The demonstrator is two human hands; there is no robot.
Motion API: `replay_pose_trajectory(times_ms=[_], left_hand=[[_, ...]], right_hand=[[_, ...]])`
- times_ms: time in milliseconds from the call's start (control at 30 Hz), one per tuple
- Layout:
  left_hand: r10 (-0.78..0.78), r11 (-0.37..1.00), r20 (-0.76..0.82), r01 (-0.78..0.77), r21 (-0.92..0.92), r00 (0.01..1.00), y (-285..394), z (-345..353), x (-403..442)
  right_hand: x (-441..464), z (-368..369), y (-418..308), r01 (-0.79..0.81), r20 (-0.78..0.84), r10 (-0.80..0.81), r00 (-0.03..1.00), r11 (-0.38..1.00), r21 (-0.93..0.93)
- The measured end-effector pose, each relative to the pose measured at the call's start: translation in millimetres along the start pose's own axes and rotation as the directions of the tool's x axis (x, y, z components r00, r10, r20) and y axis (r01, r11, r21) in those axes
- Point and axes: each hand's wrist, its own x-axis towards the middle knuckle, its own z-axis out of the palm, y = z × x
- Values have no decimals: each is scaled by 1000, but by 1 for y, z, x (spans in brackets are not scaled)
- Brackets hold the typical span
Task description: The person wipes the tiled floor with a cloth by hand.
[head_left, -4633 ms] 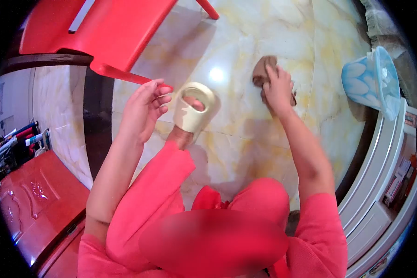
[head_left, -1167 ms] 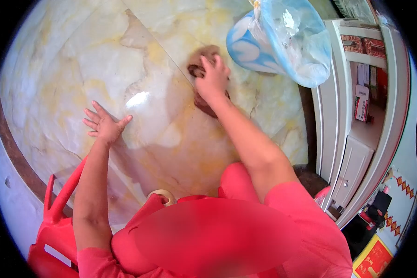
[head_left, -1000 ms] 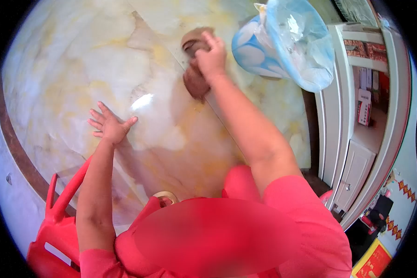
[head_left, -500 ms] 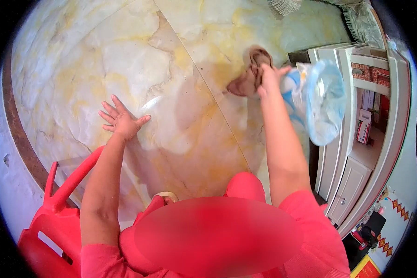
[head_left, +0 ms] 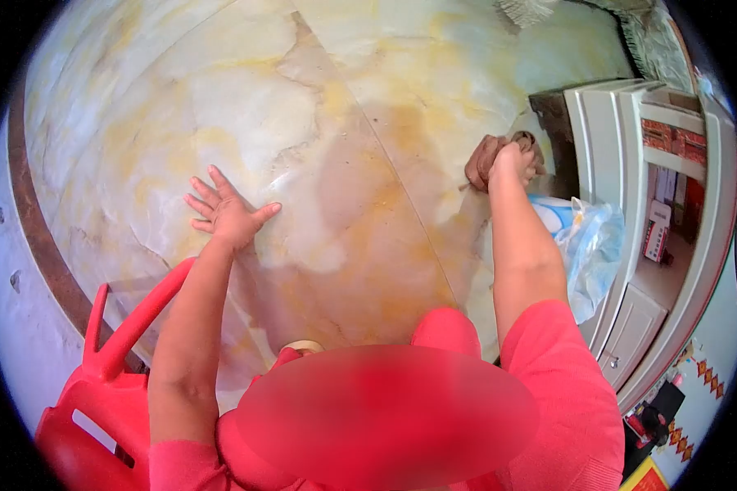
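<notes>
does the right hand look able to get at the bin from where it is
Probably yes: the bin is close by with nothing seen between, though the right hand is holding a brown cloth.

Chair (head_left: pixel 98 409) left; cloth (head_left: pixel 485 159) on floor (head_left: pixel 221 98) right, bin (head_left: pixel 595 254) beside cabinet (head_left: pixel 602 147).

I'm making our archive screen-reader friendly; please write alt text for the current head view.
A right hand grips a brown cloth on a marbled floor, while the left hand is spread open. A blue-and-white bin and a white cabinet are at right, a red chair at lower left.
</notes>
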Motion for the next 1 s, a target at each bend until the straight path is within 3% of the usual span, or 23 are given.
replay_pose_trajectory(times_ms=[67, 100, 133, 200, 267, 300, 333, 433, 500, 567, 600, 633, 667, 700, 733, 833, 900, 1000], left_hand=[[20, 1000, -2, -20, -17, 1000, -2, 2, 0], [4, 1000, 4, -4, -2, 1000, -3, 3, -2], [-5, 1000, 6, 5, 9, 1000, -2, 1, -1], [-12, 1000, 21, 12, 8, 1000, 7, -3, -2], [-22, 1000, 47, 22, 1, 999, 8, -10, -9], [-23, 1000, 48, 23, 0, 999, 8, -11, -10], [-23, 1000, 50, 23, 2, 998, 7, -12, -10], [-23, 1000, 54, 23, 9, 998, 7, -12, -10], [-20, 1000, 38, 20, 2, 999, 6, -9, -6], [-14, 1000, 14, 14, -2, 1000, 3, -4, -4], [-29, 1000, 34, 29, 4, 999, 3, -6, -5], [-43, 999, 52, 42, 10, 998, 6, -12, -7], [-54, 998, 69, 54, 12, 996, 11, -15, -9], [-51, 999, 66, 51, 7, 996, 12, -13, -9], [-47, 999, 63, 47, 6, 997, 10, -13, -8], [-52, 999, 62, 52, 4, 997, 8, -16, -10], [-53, 999, 74, 53, 10, 996, 8, -16, -11], [-59, 998, 83, 57, 22, 995, 7, -16, -8]], right_hand=[[9, 27, -11, 371, 42, -369, 928, 915, -156], [7, 56, -18, 552, -38, -559, 828, 826, -113], [-30, 57, -41, 689, -6, -690, 723, 722, -60], [-67, 79, -72, 849, 158, -876, 456, 481, 218], [-105, 102, -85, 953, 85, -978, 192, 206, 223], [-122, 95, -93, 927, 232, -965, 122, 194, 320], [-133, 90, -92, 826, 300, -944, 138, 277, 491], [-129, 45, -85, 628, 236, -944, 228, 328, 705], [-81, 42, -62, 522, 180, -864, 469, 436, 733], [-23, 23, -44, 235, 204, -680, 705, 494, 837], [-2, 8, -42, 149, 174, -595, 785, 454, 879], [31, 10, -35, 91, 153, -427, 891, 499, 862], [55, 12, -30, 165, 54, -363, 930, 546, 822], [60, 8, -36, 39, 112, -194, 975, 637, 770], [79, 25, -35, 31, 112, -135, 984, 761, 648], [79, 44, -51, 216, 318, -283, 905, 949, 230], [77, 65, -72, 422, 403, -474, 783, 880, 217], [51, 44, -107, 422, 570, -562, 599, 827, 372]])
